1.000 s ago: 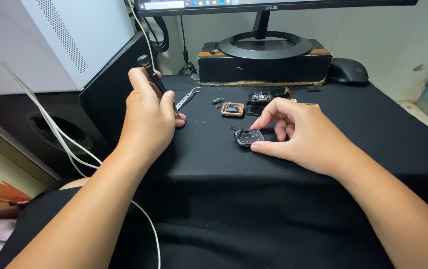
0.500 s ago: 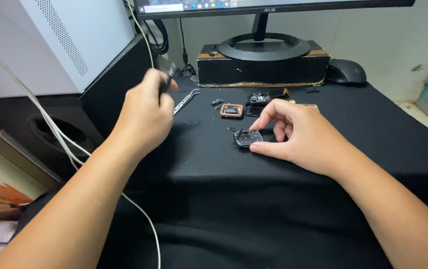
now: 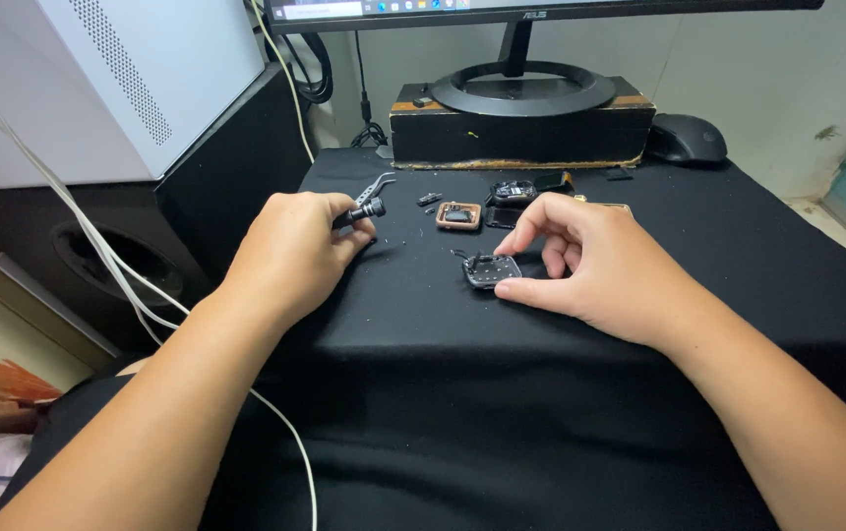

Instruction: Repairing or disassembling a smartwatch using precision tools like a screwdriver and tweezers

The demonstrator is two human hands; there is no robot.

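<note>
Black cloth covers the bench (image 3: 541, 393), where the left hand (image 3: 295, 251) clenches a slim black screwdriver (image 3: 364, 210) and the right hand (image 3: 600, 261) pinches a small black square casing (image 3: 490, 269), metal tweezers (image 3: 372, 185) beside.

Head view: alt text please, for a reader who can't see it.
Left hand grips a slim black screwdriver-like tool; right hand pinches a small black square device casing on a black cloth-covered table. Small parts and metal tweezers lie behind.

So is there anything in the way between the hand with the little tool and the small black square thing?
Nothing visible. Only bare black cloth lies between the left hand, which holds a small dark tool, and the black square case pinned by the right hand. The copper-framed part sits farther back.
</note>
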